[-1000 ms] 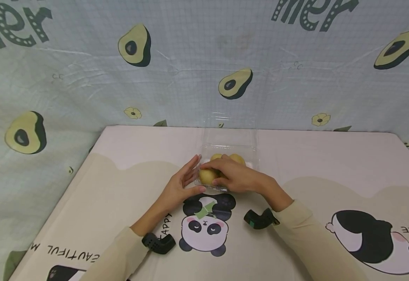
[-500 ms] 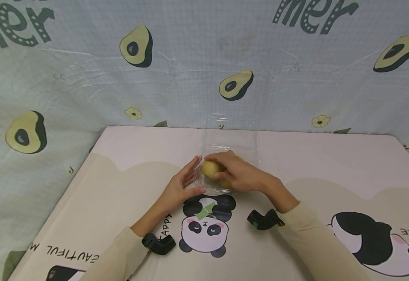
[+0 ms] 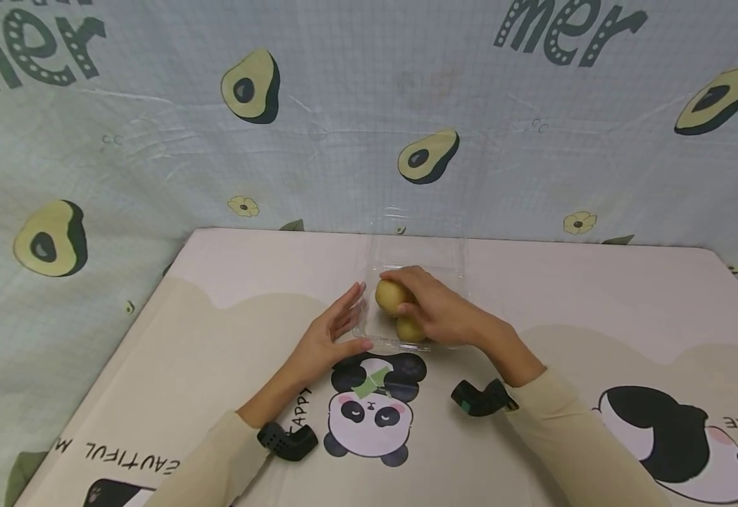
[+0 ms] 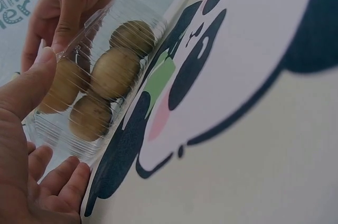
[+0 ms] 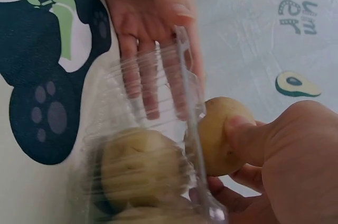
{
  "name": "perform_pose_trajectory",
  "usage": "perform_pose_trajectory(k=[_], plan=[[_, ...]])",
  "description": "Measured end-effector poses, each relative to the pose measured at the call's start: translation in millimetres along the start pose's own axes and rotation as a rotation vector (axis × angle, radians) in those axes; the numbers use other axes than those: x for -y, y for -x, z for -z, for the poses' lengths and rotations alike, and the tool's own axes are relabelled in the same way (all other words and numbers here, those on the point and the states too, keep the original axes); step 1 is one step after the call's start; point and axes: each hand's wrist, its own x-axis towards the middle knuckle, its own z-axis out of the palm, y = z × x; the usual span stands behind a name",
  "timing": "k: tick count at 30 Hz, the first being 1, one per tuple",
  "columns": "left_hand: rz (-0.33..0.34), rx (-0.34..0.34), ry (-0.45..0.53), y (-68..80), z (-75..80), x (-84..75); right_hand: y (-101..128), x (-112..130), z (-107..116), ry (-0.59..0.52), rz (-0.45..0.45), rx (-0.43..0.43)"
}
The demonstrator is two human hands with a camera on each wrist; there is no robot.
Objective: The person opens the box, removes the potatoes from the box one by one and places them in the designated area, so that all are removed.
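A clear plastic clamshell box [image 3: 378,339] stands at the middle of the table, its lid [image 3: 416,239] raised behind it. My right hand [image 3: 435,310] grips a yellowish potato [image 3: 388,296] just above the box; in the right wrist view my thumb presses on this potato [image 5: 216,129]. Another potato [image 3: 410,329] lies in the box below it. The left wrist view shows several potatoes [image 4: 113,71] behind the box's ribbed wall [image 4: 63,142]. My left hand [image 3: 331,334] lies with straight fingers against the box's left side, its thumb along the front edge.
A cream mat with panda prints [image 3: 369,415] covers the table. A pale cloth with avocado prints [image 3: 248,84] hangs behind and to the left. The table's back edge runs just behind the box lid.
My right hand has lifted the potato from the box's front left corner up and toward the back. The left hand has stayed against the box.
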Motion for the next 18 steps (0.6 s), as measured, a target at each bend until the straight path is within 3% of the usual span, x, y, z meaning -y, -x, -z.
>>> perform_pose_trajectory(k=[18], plan=[[-0.013, -0.002, 0.003, 0.1, 0.1, 2.2, 12.0, -10.1, 26.4, -0.056, -0.046, -0.156]])
